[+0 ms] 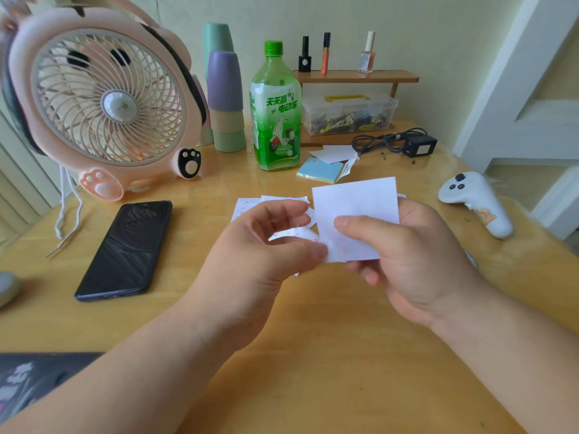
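Above the middle of the wooden table [313, 355] I hold up a white square of paper [357, 202]. My right hand [416, 261] grips its lower right part, thumb across the front and fingers behind. My left hand [260, 267] pinches the sheet's lower left corner with the thumb while its fingers curl loosely behind. More white paper pieces with small pink marks [247, 205] lie on the table behind my left hand, partly hidden.
A black phone [125, 249] lies at left, in front of a pink fan [106, 101]. Behind stand stacked cups [224, 98], a green bottle [275, 111], a coloured note pad [319, 172], a clear box [347, 112] under a shelf, a charger [418, 145]. A white controller [476, 202] lies right.
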`<action>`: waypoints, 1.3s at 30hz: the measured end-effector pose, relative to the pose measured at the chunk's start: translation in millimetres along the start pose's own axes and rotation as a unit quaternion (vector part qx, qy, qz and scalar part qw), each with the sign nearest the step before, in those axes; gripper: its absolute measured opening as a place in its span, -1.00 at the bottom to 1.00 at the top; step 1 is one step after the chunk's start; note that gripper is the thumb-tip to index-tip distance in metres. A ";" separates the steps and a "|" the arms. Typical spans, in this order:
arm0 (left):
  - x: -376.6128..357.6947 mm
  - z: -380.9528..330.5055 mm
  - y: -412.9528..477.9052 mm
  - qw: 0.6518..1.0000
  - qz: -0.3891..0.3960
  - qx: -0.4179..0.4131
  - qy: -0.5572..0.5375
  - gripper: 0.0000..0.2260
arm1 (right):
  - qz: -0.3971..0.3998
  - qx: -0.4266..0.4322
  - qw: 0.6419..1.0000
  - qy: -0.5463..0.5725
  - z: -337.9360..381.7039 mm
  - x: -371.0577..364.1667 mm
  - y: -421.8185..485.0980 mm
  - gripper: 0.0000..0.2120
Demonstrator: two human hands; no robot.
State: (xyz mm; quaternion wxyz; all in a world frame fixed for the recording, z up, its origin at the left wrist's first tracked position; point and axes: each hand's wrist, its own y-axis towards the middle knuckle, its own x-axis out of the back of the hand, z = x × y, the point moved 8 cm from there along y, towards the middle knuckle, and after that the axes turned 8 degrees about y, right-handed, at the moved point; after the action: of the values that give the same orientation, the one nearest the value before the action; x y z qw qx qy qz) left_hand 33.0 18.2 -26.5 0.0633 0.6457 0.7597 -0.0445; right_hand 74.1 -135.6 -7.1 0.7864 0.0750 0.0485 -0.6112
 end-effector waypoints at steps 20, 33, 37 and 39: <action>9.5 1.2 4.2 0.999 -0.035 -0.005 -0.018 -0.60 | 0.004 -0.047 0.997 0.057 -3.9 11.2 8.2 -0.70; 2.5 -1.2 2.0 0.999 -0.003 -0.032 -0.027 -0.57 | -0.009 -0.087 0.994 0.067 -11.1 -5.2 -5.2 -0.84; -4.5 -19.2 -5.2 0.992 0.023 -0.116 0.053 -0.53 | -0.024 -0.092 0.992 0.079 -10.6 -1.1 -5.8 -0.96; -8.4 -26.3 -9.8 0.985 0.038 -0.154 0.071 -0.53 | -0.028 -0.092 0.991 0.091 -9.8 0.7 -5.9 -0.92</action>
State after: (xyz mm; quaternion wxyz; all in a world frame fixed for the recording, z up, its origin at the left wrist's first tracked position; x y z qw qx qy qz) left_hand 23.6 12.3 0.6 0.1095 0.6583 0.7349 0.1208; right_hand 68.6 -135.9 -17.2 0.7647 0.0556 0.1780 -0.6168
